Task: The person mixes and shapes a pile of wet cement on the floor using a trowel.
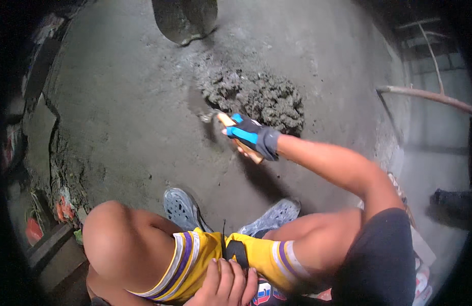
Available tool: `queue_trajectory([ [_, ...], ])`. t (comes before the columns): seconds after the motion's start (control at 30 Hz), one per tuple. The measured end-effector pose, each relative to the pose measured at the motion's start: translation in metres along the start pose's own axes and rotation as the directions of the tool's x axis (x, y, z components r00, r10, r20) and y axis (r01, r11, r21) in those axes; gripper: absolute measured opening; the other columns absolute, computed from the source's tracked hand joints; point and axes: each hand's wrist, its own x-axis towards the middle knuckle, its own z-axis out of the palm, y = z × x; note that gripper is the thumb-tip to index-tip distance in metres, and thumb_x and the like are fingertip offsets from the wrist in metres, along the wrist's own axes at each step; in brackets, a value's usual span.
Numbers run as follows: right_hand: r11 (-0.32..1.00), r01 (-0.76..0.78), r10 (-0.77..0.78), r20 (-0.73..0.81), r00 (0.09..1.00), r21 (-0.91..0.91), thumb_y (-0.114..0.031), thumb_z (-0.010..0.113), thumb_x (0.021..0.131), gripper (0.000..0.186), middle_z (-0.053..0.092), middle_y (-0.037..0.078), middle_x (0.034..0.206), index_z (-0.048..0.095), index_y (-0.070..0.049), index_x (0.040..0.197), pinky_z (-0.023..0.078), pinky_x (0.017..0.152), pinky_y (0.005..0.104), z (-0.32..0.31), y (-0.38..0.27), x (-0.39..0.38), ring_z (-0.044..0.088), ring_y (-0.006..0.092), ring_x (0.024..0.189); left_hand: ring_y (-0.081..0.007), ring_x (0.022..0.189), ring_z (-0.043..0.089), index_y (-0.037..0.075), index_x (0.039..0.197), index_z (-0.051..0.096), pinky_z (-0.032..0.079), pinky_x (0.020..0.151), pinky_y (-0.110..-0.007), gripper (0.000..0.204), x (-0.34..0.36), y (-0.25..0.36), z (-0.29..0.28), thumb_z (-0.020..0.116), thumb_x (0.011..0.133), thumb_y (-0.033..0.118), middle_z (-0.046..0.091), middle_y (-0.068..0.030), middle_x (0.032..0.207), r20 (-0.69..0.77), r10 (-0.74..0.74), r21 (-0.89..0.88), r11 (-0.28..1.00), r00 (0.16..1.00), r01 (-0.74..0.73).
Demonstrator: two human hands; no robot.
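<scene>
My right hand point(246, 133), in a black and blue fingerless glove, is wrapped round the wooden handle of a trowel point(224, 119). The trowel's grey blade blends with the wet surface beside a lumpy heap of mortar point(261, 97), so its outline is hard to make out. My left hand point(226, 283) lies on my lap over yellow shorts, fingers stretched out and holding nothing.
Smooth grey mortar floor point(108, 127) spreads around the heap. A shovel blade point(185, 20) rests at the far edge. My clogs point(182, 206) stand close in front. Rubble and boards point(52, 239) line the left; a wooden pole point(425, 97) juts in from the right.
</scene>
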Motion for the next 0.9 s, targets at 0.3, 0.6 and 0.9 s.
queue_trajectory([
  [0.3,0.934,-0.124,0.158,-0.077,0.984,0.334,-0.027,0.069,0.09,0.028,0.052,0.0,0.072,0.046,-0.016,0.102,0.043,0.04,0.0299,-0.035,-0.001,-0.098,0.052,0.0125,0.048,-0.0355,0.122,0.051,0.0,0.145,0.038,0.033,0.11,-0.051,0.055,0.001,-0.027,0.022,0.039,0.096,0.025,0.054,-0.0191,0.13,-0.042,-0.008,0.076,0.997,0.999,0.011],
  [0.6,0.911,-0.126,0.189,-0.126,0.974,0.392,-0.037,0.062,0.094,0.043,0.05,0.0,0.074,0.051,-0.013,0.128,0.044,0.043,0.0262,-0.056,-0.005,-0.163,0.049,0.01,0.051,-0.0331,0.117,0.054,0.001,0.14,0.043,0.036,0.107,-0.051,0.05,0.005,-0.052,0.016,0.038,0.097,0.026,0.058,-0.0176,0.125,-0.024,0.141,0.137,0.981,0.99,-0.137],
  [0.9,0.385,-0.022,-0.54,-0.244,0.806,-0.923,-0.036,0.051,0.1,0.04,0.058,0.018,0.075,0.055,0.0,0.117,0.047,0.068,0.0445,-0.079,-0.057,-0.15,0.058,0.0367,0.071,-0.0336,0.118,0.054,0.001,0.141,0.043,0.036,0.108,-0.051,0.05,0.0,-0.031,0.015,0.038,0.098,0.026,0.057,-0.0176,0.125,-0.112,0.031,0.102,0.995,0.993,-0.019],
])
